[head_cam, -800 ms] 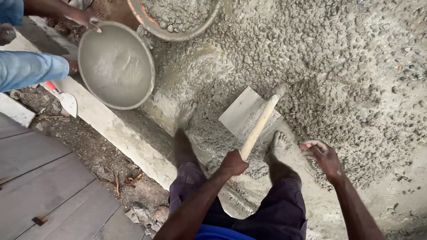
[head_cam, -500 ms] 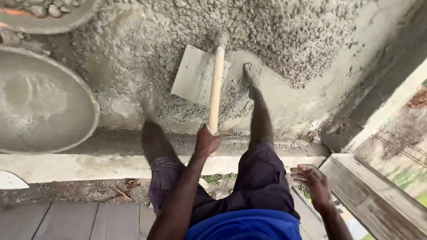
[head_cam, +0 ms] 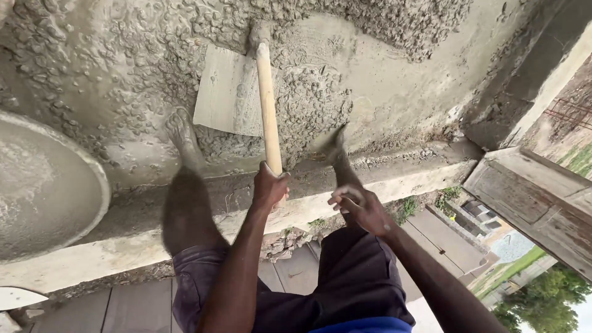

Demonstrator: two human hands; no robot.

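Hoe: a tool with a flat metal blade (head_cam: pixel 225 92) and a pale wooden handle (head_cam: pixel 267 105); it stands centre-left in the scene, the blade resting far from the person in the wet concrete (head_cam: pixel 382 80), smeared grey.
Handle: runs from the blade's socket at the far end back toward the person, near upright in the view.
Left hand (head_cam: pixel 269 187): closed in a full fist around the near end of the handle.
Right hand (head_cam: pixel 361 206): just right of the handle and apart from it, fingers loosely curled, holding nothing.
Concrete: a rough, pebbly mass across the far half of the scene, with a smoother troweled patch to the right of the blade.
Feet: left foot (head_cam: pixel 182 132) planted in the mix beside the blade's left edge; right foot (head_cam: pixel 336 145) blurred, to the right of the handle.
Pan (head_cam: pixel 52 191): a round grey basin coated in slurry at the left edge.
Curb (head_cam: pixel 394 182): a pale concrete ledge crossing under the legs.
Boards (head_cam: pixel 524 197): weathered timber at the right.
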